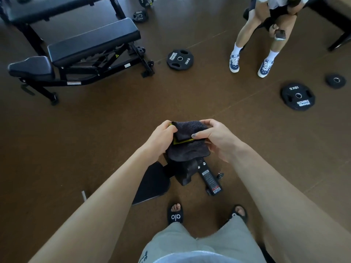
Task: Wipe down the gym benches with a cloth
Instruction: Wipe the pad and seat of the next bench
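Observation:
A dark grey cloth (pixel 189 149) with a yellow edge is folded between both hands at the centre of the view. My left hand (pixel 161 138) grips its left side and my right hand (pixel 218 138) pinches its right side, thumb on top. Under the cloth, the end of a black bench (pixel 152 184) with a padded roller and a labelled foot bar stands just ahead of my feet. A black adjustable bench (pixel 91 41) stands at the upper left, with another bench (pixel 57 7) behind it.
Black 10 kg weight plates lie on the brown floor, one (pixel 180 59) at centre top and one (pixel 298 96) at right, with a smaller plate (pixel 335 80) beyond. A seated person (pixel 266 35) holding a phone is at the upper right.

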A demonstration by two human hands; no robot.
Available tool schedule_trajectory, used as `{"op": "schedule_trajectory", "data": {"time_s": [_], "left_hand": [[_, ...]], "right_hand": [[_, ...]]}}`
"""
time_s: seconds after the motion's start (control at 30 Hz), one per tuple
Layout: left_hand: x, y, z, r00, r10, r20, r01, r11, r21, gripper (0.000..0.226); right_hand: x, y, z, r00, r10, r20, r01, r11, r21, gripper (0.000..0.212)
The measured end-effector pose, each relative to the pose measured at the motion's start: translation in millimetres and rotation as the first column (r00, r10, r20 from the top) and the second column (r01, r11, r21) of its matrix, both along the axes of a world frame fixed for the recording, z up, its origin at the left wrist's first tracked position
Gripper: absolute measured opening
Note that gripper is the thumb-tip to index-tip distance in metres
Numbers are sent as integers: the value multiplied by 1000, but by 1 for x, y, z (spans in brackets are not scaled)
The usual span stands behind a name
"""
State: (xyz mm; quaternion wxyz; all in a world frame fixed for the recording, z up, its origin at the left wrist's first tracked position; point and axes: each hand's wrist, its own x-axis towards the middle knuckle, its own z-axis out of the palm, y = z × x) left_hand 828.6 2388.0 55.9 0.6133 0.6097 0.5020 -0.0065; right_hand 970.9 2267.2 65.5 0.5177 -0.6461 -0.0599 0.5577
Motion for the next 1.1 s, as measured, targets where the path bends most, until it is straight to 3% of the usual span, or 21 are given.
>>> {"op": "schedule_trajectory", "data": {"time_s": [0.2, 0.4, 0.67, 0.83, 0.97, 1.1], "left_hand": [[61, 6, -8, 990, 140, -32, -142, 987, -72, 11], [144, -8, -20, 972, 226, -61, -225, 974, 17, 25], [245, -22, -11, 885, 465, 8, -465, 883, 64, 14], [285, 7, -9, 831, 555, 51, -557, 826, 83, 18], [303, 46, -14, 780, 624, 56, -626, 778, 51, 13], [318, 106, -18, 769, 631, 102, -629, 776, -58, 28]], "right_hand": [[77, 16, -14, 995, 93, -48, -92, 996, 7, 42], [182, 41, -44, 950, 300, -91, -300, 954, 13, 46], [301, 66, -33, 842, 526, -120, -530, 848, -2, 37], [346, 116, -21, 781, 614, -118, -615, 788, 28, 43], [371, 170, -19, 694, 680, -237, -682, 726, 87, 42], [391, 237, -37, 727, 680, -92, -683, 730, -3, 40]]}}
